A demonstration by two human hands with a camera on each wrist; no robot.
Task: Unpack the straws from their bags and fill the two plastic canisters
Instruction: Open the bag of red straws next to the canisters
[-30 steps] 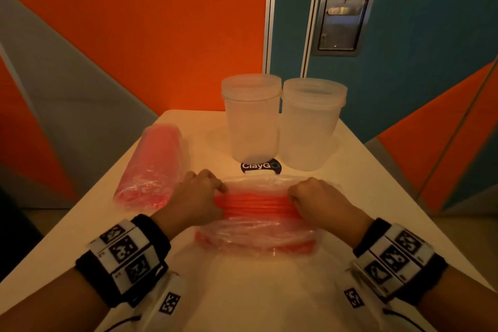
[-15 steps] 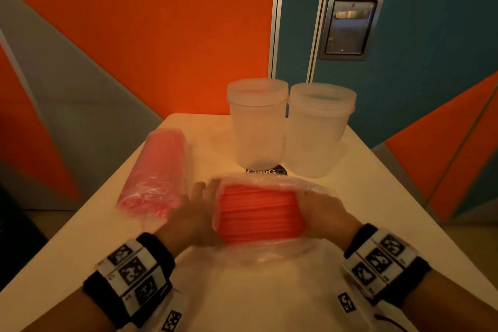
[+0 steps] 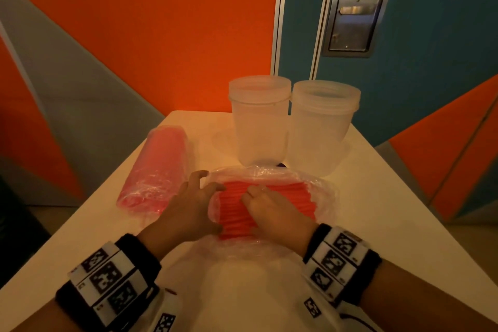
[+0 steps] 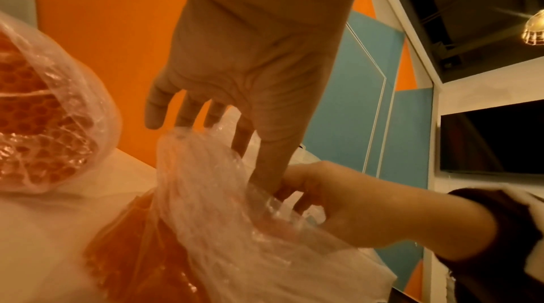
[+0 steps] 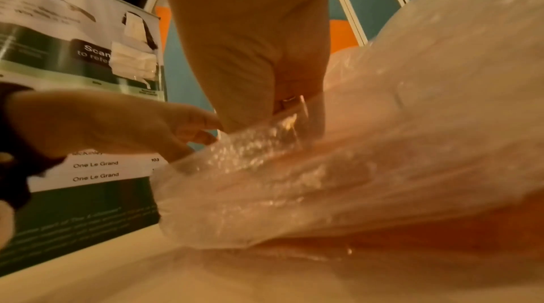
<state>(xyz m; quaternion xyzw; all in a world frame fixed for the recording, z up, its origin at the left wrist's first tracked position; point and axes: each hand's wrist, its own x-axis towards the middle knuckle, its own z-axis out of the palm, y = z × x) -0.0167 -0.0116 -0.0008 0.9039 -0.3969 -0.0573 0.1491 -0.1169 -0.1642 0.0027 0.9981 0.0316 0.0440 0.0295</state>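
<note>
On the white table (image 3: 390,210) a clear plastic bag (image 3: 320,188) of red straws (image 3: 296,197) lies crosswise near the middle, just in front of two clear plastic canisters (image 3: 260,121) that stand side by side, touching or nearly so, toward the far edge; both have their lids on. The left hand (image 3: 188,210) sits at the left end of the bundle, fingers spread and slightly bent, with the thumb side pressed against the crinkled plastic; in the left wrist view the fingers (image 4: 188,110) are apart and the thumb reaches down into the folds of the bag, but whether it pinches the film I cannot tell. The right hand (image 3: 272,213) lies on top of the straws, reaching across toward the left end, its fingers curled down onto the plastic there; the right wrist view shows them bunched into the film beside the left hand's fingertips, seemingly gripping it. A second bag of pink straws (image 3: 159,170) lies lengthwise along the left edge of the table, apart from both hands. Both wrists wear black bands with printed markers (image 3: 107,280).
</note>
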